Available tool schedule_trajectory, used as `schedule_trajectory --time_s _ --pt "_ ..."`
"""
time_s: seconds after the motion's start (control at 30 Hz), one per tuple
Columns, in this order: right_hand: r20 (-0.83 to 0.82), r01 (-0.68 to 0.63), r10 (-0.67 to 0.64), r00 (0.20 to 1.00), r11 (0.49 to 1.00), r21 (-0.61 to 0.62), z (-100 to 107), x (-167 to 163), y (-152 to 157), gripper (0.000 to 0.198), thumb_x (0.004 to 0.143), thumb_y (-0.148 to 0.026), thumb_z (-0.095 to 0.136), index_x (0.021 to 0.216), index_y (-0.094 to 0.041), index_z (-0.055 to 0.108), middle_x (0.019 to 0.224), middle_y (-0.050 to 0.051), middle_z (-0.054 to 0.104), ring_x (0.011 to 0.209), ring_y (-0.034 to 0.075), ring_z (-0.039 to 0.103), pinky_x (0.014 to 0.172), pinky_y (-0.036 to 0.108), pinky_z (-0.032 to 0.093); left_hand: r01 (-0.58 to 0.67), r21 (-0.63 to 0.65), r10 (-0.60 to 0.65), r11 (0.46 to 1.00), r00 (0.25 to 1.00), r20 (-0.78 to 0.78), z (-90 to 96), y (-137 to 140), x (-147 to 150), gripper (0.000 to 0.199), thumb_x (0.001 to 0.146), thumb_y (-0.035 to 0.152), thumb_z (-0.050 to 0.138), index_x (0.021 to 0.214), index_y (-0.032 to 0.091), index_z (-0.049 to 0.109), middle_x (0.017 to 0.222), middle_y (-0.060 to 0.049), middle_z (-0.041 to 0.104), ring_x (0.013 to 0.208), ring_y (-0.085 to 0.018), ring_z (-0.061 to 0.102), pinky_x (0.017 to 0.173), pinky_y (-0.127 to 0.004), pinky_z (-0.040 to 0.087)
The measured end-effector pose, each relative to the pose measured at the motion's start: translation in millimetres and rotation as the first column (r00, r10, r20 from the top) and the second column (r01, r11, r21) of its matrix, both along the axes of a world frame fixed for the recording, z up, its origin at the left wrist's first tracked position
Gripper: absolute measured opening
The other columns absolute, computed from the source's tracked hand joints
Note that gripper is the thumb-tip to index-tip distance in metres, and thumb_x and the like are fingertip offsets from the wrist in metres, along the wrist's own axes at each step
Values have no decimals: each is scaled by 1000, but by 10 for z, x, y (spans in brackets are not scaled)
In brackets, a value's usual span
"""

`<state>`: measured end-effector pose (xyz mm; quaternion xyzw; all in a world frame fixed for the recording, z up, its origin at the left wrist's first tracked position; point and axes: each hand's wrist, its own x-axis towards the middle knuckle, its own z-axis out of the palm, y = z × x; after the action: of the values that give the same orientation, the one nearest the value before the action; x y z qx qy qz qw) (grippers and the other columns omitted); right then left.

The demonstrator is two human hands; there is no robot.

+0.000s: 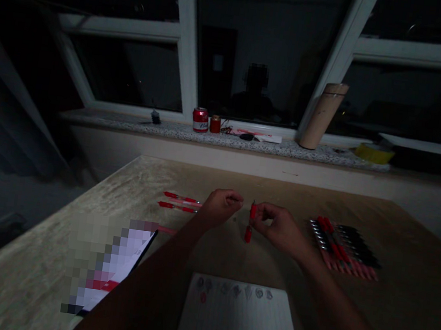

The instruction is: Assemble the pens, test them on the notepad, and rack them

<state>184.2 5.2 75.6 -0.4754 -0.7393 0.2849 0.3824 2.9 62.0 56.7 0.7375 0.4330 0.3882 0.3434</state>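
Note:
My right hand is closed, thumb and fingers pinching a red pen that stands nearly upright, a thin dark tip at its top. A second red section shows just below the fingers; whether it belongs to the same pen I cannot tell. Just left of it, my left hand is closed in a pinch, and anything between its fingertips is too small to make out. A tiny dark piece lies on the table between the hands. Red pens with clear parts lie left of my left hand, partly hidden by it.
Right of my right hand lies a row of several black pens with red pens on top. A lined notepad with small drawings is in front; a phone lies left. A can and tumbler stand on the sill.

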Motion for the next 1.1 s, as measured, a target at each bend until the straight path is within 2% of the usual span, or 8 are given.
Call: schedule_trajectory --time_s 0.1,0.2,0.43,0.53,0.67,0.83,0.93,1.1 --pt "8 -7 7 1000 1000 -2 -12 7 11 5 70 -18 55 72 -17 59 71 2 63 69 15 58 67 26 44 -73 90 95 993 959 -267 -229 73 -53 21 74 24 55 85 14 69 81 -5 69 74 -16 62 70 -26 48" --pt "17 -5 5 1000 1000 18 -33 16 27 5 71 -20 55 71 -17 59 70 1 63 67 15 57 66 26 44 -52 151 115 987 886 -450 -429 106 -87 25 72 25 59 92 14 68 92 -8 68 86 -19 61 82 -30 46" --pt "-1 -2 2 1000 1000 20 -42 13 27 3 70 -20 56 71 -18 57 69 1 61 67 15 56 66 27 44 11 192 86 981 867 -491 -528 99 -80 18 74 21 57 85 15 70 90 -7 67 87 -18 59 84 -29 45" --pt "-7 1 -1 1000 1000 12 -19 0 13 3 70 -19 55 71 -17 58 70 1 62 68 15 57 67 27 44 -23 158 83 987 920 -383 -448 104 -53 16 75 21 56 81 14 69 85 -6 68 82 -17 61 80 -29 46" --pt "-21 2 -2 1000 1000 10 1 -11 2 3 69 -18 57 72 -17 59 69 0 62 67 14 58 66 26 45 -42 52 42 998 999 -3 -182 51 10 20 74 27 59 85 12 68 81 -7 69 73 -15 62 69 -25 48" --pt "-18 -19 19 1000 999 27 -5 -19 -6 6 71 -19 56 74 -17 60 69 1 64 66 14 58 67 27 45 -1 -28 12 1000 921 389 220 -137 105 29 71 31 64 90 10 67 79 -7 69 68 -13 60 65 -24 47" --pt "-13 -28 28 1000 999 25 -12 -19 -10 6 72 -19 55 75 -17 60 70 1 64 67 15 58 67 27 45 37 -54 -8 998 890 456 314 -212 137 28 69 31 67 88 10 68 77 -7 68 66 -12 59 63 -23 46" --pt "-2 -36 36 999 999 28 -25 -17 -4 6 73 -18 54 76 -17 60 70 1 64 66 14 58 67 26 45 60 -85 -12 995 878 479 307 -224 153 28 67 30 69 88 11 69 78 -7 69 69 -12 61 66 -24 47"
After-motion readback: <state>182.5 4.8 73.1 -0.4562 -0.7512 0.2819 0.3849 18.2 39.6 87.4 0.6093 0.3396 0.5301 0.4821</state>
